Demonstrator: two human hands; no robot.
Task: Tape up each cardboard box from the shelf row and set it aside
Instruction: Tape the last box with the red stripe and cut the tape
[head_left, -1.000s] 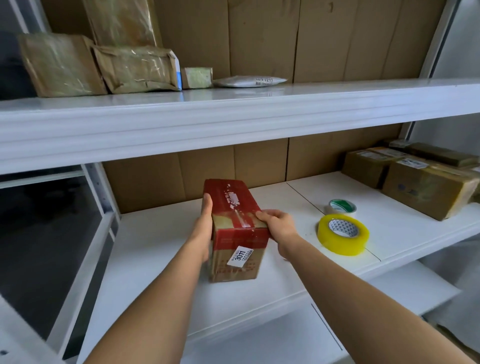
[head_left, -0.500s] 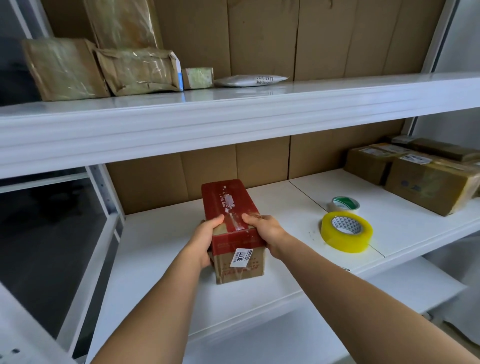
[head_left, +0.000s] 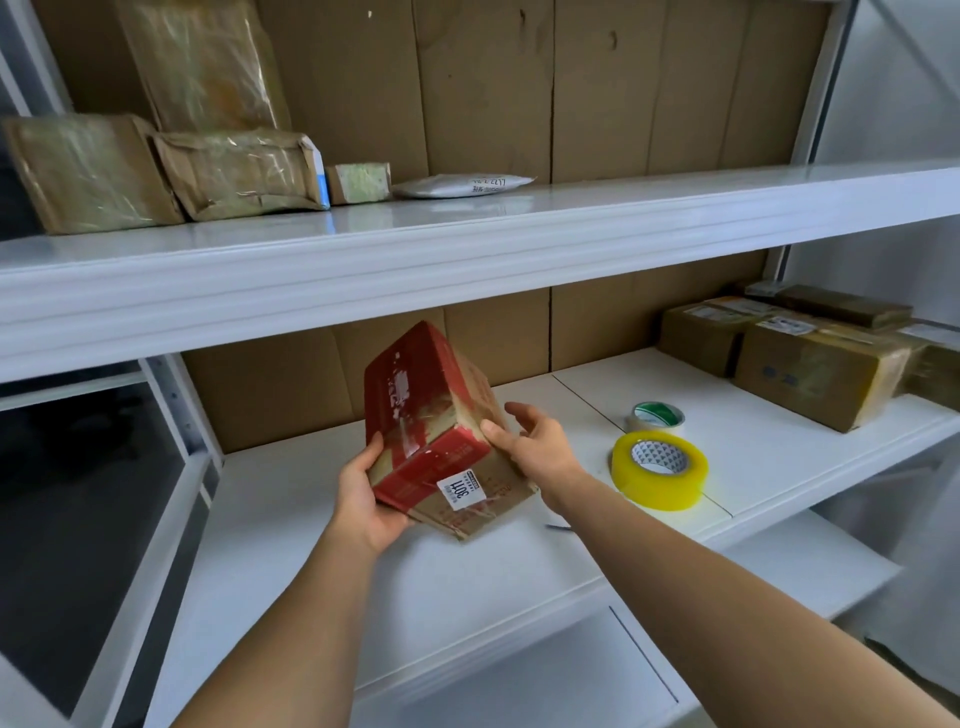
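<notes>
While the left hand (head_left: 371, 499) cradles the red box (head_left: 436, 431) from below, fingers curled round its near corner, the box is tipped up above the shelf (head_left: 291, 499). The right hand (head_left: 535, 447) is spread, thumb touching the box's right edge. Good technique now, I'd say: steady it with the left, set it down flat, then reach to three o'clock for the yellow tape roll (head_left: 660, 470) beside the smaller tape roll (head_left: 657, 415).

box (head_left: 434, 431) left of tape roll (head_left: 660, 470), wrapped boxes (head_left: 818, 376) far right
</notes>
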